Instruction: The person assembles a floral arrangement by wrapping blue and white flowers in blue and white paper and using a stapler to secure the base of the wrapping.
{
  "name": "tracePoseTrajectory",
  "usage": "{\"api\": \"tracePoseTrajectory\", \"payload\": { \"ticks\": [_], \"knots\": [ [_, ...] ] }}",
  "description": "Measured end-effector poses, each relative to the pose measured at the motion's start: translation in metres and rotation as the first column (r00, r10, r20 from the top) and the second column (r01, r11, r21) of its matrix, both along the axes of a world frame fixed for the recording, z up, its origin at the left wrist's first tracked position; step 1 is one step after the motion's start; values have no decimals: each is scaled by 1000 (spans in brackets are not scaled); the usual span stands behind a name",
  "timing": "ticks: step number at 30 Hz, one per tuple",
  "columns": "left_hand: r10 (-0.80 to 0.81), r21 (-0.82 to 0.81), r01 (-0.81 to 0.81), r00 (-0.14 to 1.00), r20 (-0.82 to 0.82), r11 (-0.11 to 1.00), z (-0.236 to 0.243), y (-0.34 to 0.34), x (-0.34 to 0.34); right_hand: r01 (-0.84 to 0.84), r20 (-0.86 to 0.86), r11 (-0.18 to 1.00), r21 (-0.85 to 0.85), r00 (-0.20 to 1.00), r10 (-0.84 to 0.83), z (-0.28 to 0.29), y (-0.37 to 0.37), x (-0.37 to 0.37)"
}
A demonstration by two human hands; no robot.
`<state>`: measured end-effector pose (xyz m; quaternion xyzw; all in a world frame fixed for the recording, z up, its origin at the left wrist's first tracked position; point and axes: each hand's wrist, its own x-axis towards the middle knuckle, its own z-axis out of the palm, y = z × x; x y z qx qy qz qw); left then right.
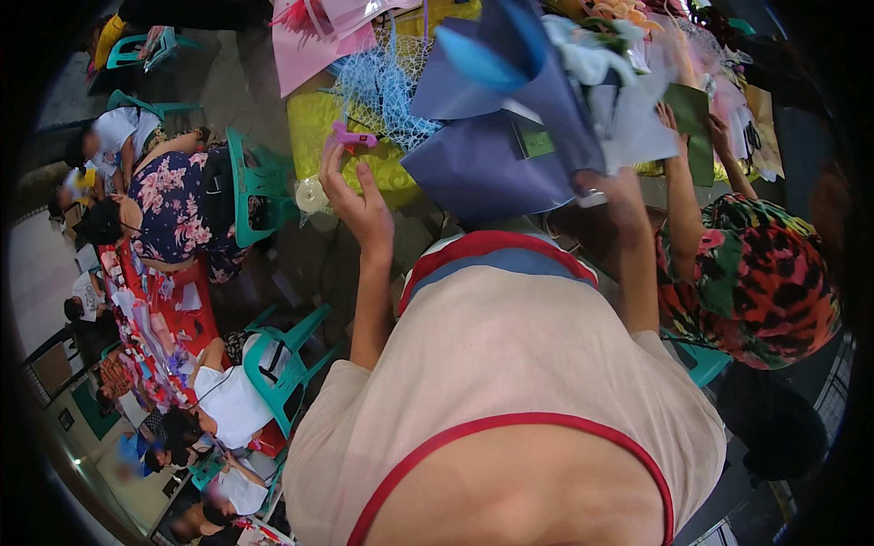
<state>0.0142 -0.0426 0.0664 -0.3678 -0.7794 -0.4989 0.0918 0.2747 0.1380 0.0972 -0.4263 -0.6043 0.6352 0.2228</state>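
My left hand [362,207] is raised at the table's near edge, fingers stretched and apart. A pink-purple tool shaped like a small glue gun [353,138] shows just beyond its fingertips; whether they touch is unclear. Beside that hand lies a roll of clear tape [311,195]. My right hand [621,196], smeared by motion, is closed at the lower right side of a large sheet of blue-violet wrapping paper [492,168]. Its grip is partly hidden. A small green label [537,141] is on the paper. Blurred white flower-like material [601,64] rises beside the wrap.
Yellow cloth [309,127] covers the table, with blue netting [378,96] and pink sheets [319,45] on it. At right, a person in a floral top [751,282] handles a dark green sheet [689,136]. Seated people and green chairs [259,191] line a red table [196,318] at left.
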Motion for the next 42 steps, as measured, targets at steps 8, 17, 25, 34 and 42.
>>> {"api": "tracePoseTrajectory", "payload": {
  "ticks": [8, 17, 25, 34, 42],
  "knots": [
    [-98, -216, 124, 987, 130, 968, -59, 8, 19, 327, -170, 937, 120, 937, -305, 27, 10, 33],
    [-560, -306, 578, 814, 153, 757, -66, 78, 84, 456, -137, 889, 35, 884, -448, 22, 11, 64],
    [-610, -415, 481, 745, -271, 772, -69, 176, 91, 487, -188, 873, -35, 855, -484, 22, 4, 67],
    [-749, -360, 676, 652, -115, 643, -100, 142, 74, 483, -146, 874, -62, 861, -486, -1, 7, 84],
    [-751, -256, 718, 659, -48, 647, -121, 120, 61, 497, -114, 862, -103, 855, -507, 0, 15, 77]
  ]
}}
